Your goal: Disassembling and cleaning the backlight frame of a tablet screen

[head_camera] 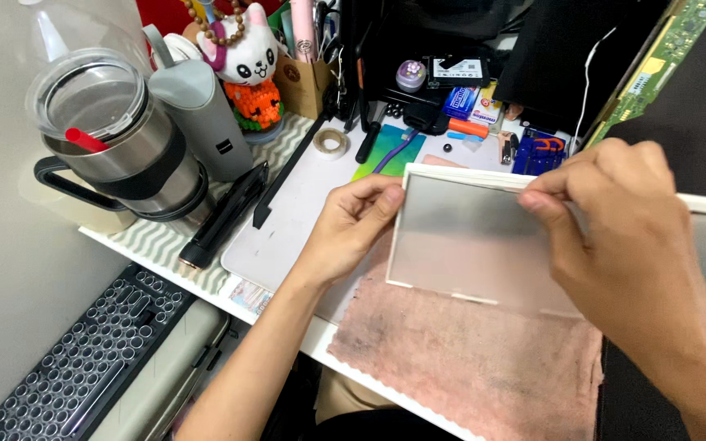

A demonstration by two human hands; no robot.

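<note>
The left hand (pixel 351 224) pinches the left edge of a thin frosted sheet (pixel 467 241), thumb on the front face and fingers curled behind it. The right hand (pixel 614 220) grips the same sheet at its top right corner, thumb and forefinger closed on the white rim. The sheet is held between both hands, tilted up toward the camera, its lower edge just above a dusty pink cloth (pixel 475 367) that lies at 6 o'clock from it and hangs over the front of the white desk (pixel 288 237).

At 12 o'clock from the sheet lie a green card (pixel 386 151), an orange marker (pixel 469 128) and a blue case holding small scissors (pixel 539 153). At 1 o'clock, a green circuit strip (pixel 655 61) runs along the edge of a dark panel.

At 10 o'clock from the left hand sits a small roll of clear tape (pixel 331 143), with a black pen (pixel 369 139) beside it and a long black stick (pixel 288 173) slanting down the desk. Farther out at 9 to 10 o'clock stand a steel mug (pixel 120 143) with a clear lid and red straw, a grey bottle (pixel 198 114), and a white cat toy (pixel 247 53) sitting atop an orange bead figure. A black flashlight (pixel 222 216) lies on the striped mat (pixel 157 241). At 7 o'clock, below desk level, is a round-key keyboard (pixel 83 367).
</note>
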